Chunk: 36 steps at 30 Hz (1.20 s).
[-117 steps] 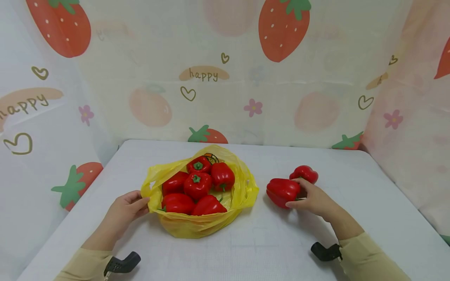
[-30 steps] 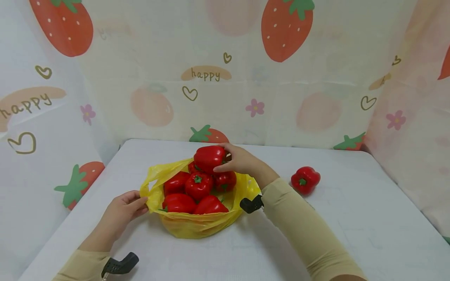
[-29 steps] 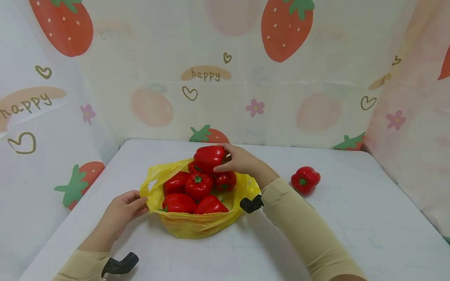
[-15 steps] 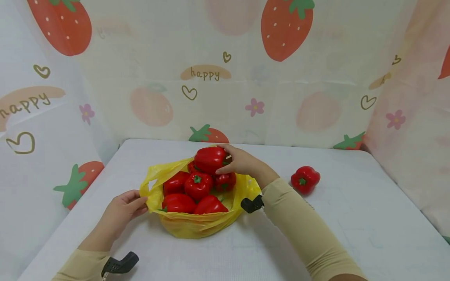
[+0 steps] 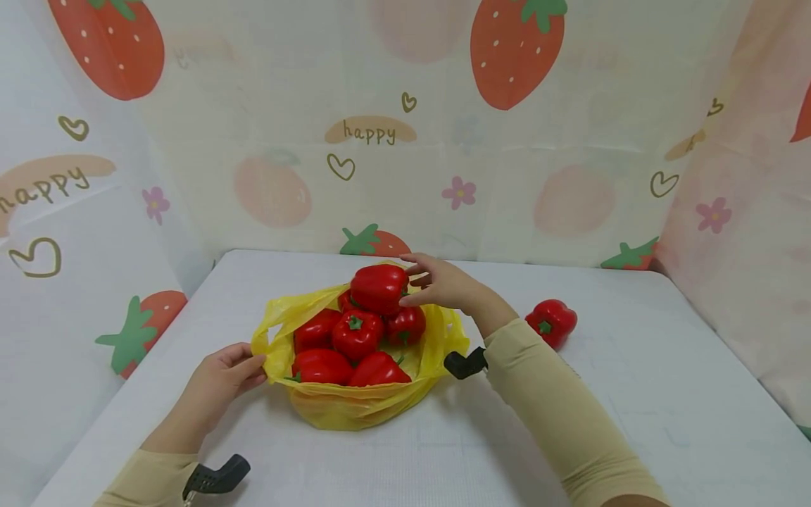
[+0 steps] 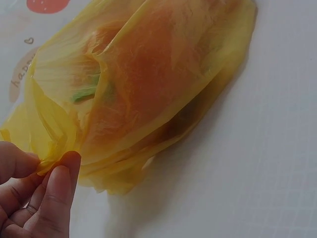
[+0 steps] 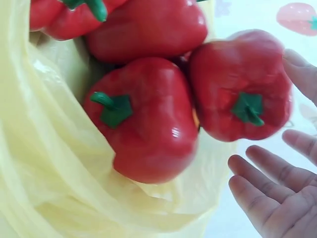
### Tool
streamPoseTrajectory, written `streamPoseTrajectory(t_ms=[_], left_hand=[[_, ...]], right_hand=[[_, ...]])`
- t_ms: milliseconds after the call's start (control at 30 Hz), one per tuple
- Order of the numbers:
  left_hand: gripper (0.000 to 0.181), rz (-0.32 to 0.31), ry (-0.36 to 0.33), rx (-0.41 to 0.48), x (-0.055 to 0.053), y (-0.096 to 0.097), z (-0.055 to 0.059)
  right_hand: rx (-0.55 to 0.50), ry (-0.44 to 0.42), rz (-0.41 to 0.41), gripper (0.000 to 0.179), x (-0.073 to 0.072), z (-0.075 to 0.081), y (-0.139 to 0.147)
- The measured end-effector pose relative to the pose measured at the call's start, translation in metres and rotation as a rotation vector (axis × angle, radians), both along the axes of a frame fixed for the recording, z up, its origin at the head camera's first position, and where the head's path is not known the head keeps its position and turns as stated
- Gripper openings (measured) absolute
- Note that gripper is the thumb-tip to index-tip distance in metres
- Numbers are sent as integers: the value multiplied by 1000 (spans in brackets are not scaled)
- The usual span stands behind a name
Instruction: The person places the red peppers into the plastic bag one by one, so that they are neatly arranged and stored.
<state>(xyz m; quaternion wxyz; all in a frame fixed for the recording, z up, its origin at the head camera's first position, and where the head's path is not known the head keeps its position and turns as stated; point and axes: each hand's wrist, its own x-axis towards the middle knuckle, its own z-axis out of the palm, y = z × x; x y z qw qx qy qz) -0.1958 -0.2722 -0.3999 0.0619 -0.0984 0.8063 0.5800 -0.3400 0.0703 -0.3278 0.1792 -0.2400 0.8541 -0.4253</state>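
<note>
A yellow plastic bag (image 5: 355, 412) stands with its mouth wide, holding several red bell peppers (image 5: 358, 336). My left hand (image 5: 229, 373) pinches the bag's left edge between thumb and fingers, and the left wrist view shows the gathered plastic (image 6: 52, 148) there. On top of the pile, at the back, lies one bell pepper (image 5: 379, 289) on its side. My right hand (image 5: 446, 285) is just right of it, fingers spread and apart from the pepper's stem end. In the right wrist view that pepper (image 7: 241, 84) sits against its neighbours, beside the loose fingers (image 7: 262, 171).
Another red bell pepper (image 5: 553, 324) lies on the white table (image 5: 665, 394) to the right, partly behind my right sleeve (image 5: 551, 401). Curtains (image 5: 380, 197) printed with strawberries enclose the table at the back and sides.
My right hand carried a bell pepper from the table's right side to the top of the pile, then let go and drew back slightly rightward. The left hand kept its place on the bag.
</note>
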Motion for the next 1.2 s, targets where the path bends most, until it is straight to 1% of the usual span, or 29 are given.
streamPoseTrajectory(t_ms=[233, 633, 867, 1000, 1100, 1200], left_hand=[[48, -1, -3, -6, 0, 0, -1], [46, 2, -9, 4, 1, 0, -1], [48, 4, -11, -1, 2, 0, 0], [48, 7, -17, -3, 1, 1, 0], [48, 9, -15, -1, 1, 1, 0], [48, 10, -15, 8, 1, 1, 0]], right_hand=[[-34, 18, -13, 74, 2, 11, 15], [4, 36, -33, 69, 7, 23, 51], [53, 54, -39, 61, 10, 21, 75], [56, 87, -44, 60, 11, 18, 93], [76, 101, -66, 61, 11, 17, 107], [107, 98, -95, 62, 11, 16, 119]])
